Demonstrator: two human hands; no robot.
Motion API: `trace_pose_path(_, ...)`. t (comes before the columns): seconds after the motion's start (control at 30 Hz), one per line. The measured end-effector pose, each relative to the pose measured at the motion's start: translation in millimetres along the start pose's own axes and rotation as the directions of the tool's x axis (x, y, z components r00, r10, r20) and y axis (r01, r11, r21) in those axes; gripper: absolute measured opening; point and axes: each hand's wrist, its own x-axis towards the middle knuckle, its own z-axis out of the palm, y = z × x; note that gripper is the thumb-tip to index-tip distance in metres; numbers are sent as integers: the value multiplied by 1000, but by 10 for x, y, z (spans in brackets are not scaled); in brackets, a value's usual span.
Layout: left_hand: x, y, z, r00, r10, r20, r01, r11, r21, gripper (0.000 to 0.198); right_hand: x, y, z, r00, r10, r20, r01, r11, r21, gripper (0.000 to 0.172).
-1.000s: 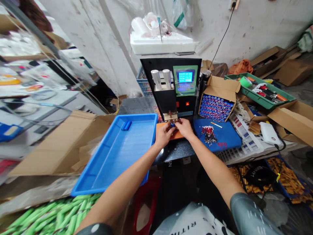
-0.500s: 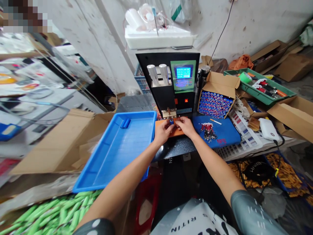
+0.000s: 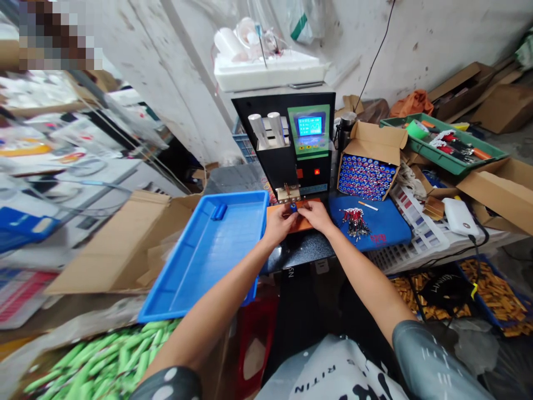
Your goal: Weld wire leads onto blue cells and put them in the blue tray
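Note:
My left hand grips a small blue cylindrical battery cell on the orange block, right under the electrodes of a black spot welding machine. From the other side my right hand is closed close to the cell, fingers pinched; what they hold is too small to make out. Beside it, a bunch of short red and black wire leads lies on a blue mat. The machine's screen is lit.
A blue tray with blue cells stands at left. Behind the mat is a carton full of blue cells. Green wrapped pieces fill a box at lower left. A white power bank and a green crate are at right.
The camera view has shifted slightly, moving the surroundings at left to the right. Both hands stay at the electrodes with the cell, barely moved.

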Motion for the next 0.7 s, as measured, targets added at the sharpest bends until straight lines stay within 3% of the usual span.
trace_pose_path(0.1, -49, 60, -70, 1000, 9, 8, -9, 998, 60, 49, 21, 53, 7, 1000, -8, -2, 8, 1000, 21, 28)
trace_pose_path(0.23, -207, 118, -183, 999, 27, -45, -13, 957, 289, 42, 25, 68, 22, 1000, 16, -2, -16, 997, 71, 25)
trace_pose_path(0.33, -302, 106, -219, 999, 23, 26, -32, 907, 420, 34, 4, 34, 22, 1000, 31, 1, -31, 994, 106, 25)
trace_pose_path(0.57, -260, 15, -156, 993, -108, 43, 86, 931, 354, 27, -26, 4, -7, 999, 31, 27, -35, 990, 134, 25)
trace_pose_path(0.7, -250, 56, -130, 997, -66, 27, 51, 929, 366, 24, -20, 35, -29, 996, 4, 87, -12, 996, 94, 32)
